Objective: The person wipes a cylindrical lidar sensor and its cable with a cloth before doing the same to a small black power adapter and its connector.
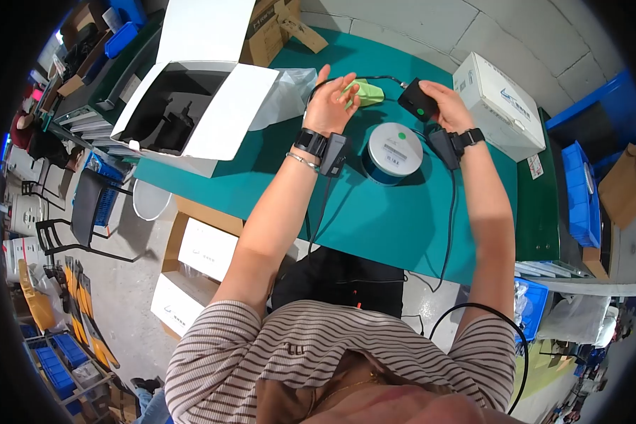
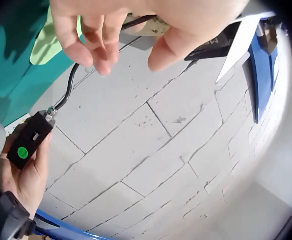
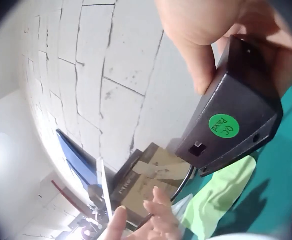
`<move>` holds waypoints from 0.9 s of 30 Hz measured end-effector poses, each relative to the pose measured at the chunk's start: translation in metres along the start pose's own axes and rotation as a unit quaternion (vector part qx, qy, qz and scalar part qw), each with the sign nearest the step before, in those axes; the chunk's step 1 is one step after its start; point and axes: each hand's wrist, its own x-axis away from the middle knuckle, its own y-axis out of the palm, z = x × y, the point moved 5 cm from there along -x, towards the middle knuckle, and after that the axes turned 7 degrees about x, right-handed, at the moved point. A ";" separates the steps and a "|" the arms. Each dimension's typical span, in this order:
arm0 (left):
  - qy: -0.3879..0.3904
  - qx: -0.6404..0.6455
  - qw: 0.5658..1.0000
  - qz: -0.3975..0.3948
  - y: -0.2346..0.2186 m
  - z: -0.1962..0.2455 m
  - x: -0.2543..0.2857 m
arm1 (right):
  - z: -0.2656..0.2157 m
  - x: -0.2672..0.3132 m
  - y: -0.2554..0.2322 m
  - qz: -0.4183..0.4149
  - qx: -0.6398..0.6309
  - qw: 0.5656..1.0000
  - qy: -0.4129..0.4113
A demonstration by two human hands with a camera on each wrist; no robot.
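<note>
While the right hand [image 1: 446,106] is pinching the black device [image 1: 417,101] between thumb and fingers, the left hand [image 1: 326,107] is hovering across from it, palm showing, fingers loosely bent and spread a little apart. The black cable [image 1: 374,77] is running from the metal connector [image 2: 51,113] at the device's end over to the left hand, passing by its fingers; whether they're touching it, I cannot tell. That device is hanging above the green table [image 1: 396,219], showing its round green sticker [image 3: 224,125], marked QC Passed.

Nearer the body, the round tin [image 1: 394,154] is sitting between the two wrists, pale lid up. Light green cloth [image 1: 367,94] is lying between the hands, beyond the tin. Over on the left, the open white box [image 1: 222,113] is showing its dark lining, with a clear plastic bag [image 1: 281,99] lying beside it; on the right, a closed white box [image 1: 498,106] is standing near the wall.
</note>
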 end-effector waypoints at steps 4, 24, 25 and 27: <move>-0.004 0.045 0.998 0.030 -0.011 0.001 -0.005 | 0.019 -0.044 0.008 -0.038 0.028 0.999 0.018; -0.080 -0.085 0.993 0.035 -0.010 -0.020 -0.003 | 0.017 -0.086 -0.005 -0.031 0.308 0.951 0.027; -0.074 -0.095 0.992 0.031 -0.011 -0.020 -0.004 | 0.011 -0.078 -0.009 -0.036 0.342 0.939 0.026; -0.064 -0.117 0.991 0.016 -0.009 -0.019 -0.003 | 0.003 -0.058 -0.023 -0.042 0.320 0.946 0.023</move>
